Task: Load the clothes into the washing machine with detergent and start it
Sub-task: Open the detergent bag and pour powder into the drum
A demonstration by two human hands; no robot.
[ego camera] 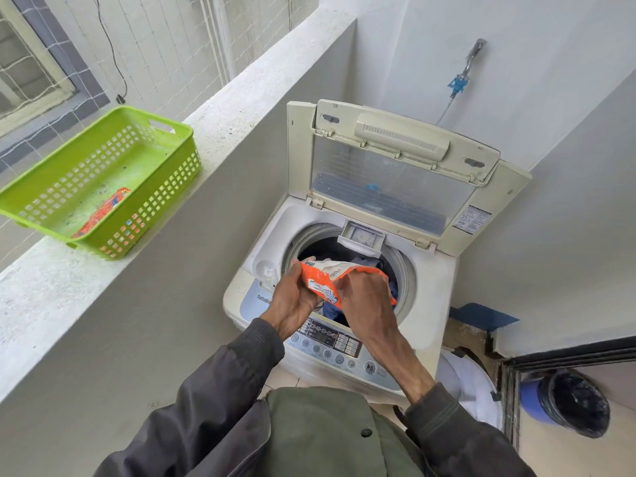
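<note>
Left hand (292, 299) and right hand (364, 297) both grip the detergent packet (330, 278) over the drum (323, 247) — keep it low, I'd say, tip slowly toward the drawer (361, 237), no spilling.

Light: bright, soft daylight from the open side over the ledge (241, 108)
Shadows: faint, no hard edges
Glare: mild sheen on the clear washer lid (389, 187)
Edges: fisheye bend, walls (516, 63) bow a bit
Focus: pretty sharp throughout
</note>
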